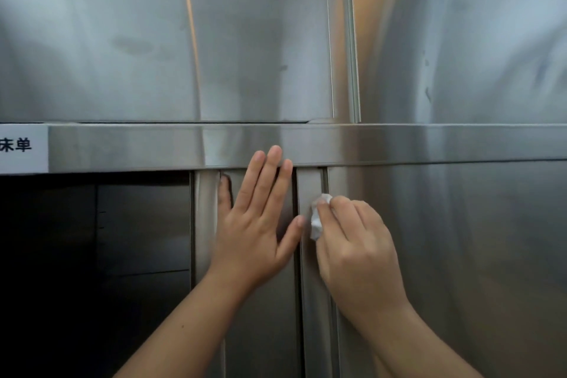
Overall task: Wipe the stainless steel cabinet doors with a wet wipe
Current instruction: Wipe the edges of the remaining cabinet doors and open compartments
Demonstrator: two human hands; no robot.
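Wipe (315, 225) against door edge (308, 182)

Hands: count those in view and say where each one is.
2. The left hand lies flat, fingers straight, on the lower cabinet door below the horizontal rail. The right hand, just to its right, presses a wet wipe against the neighbouring door's edge. None seems hidden.

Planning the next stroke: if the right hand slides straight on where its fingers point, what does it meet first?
The right hand, gripping the wet wipe, points up and left. First in line looks like the left hand, at its forefinger; just beyond, the horizontal rail. Depth unclear.
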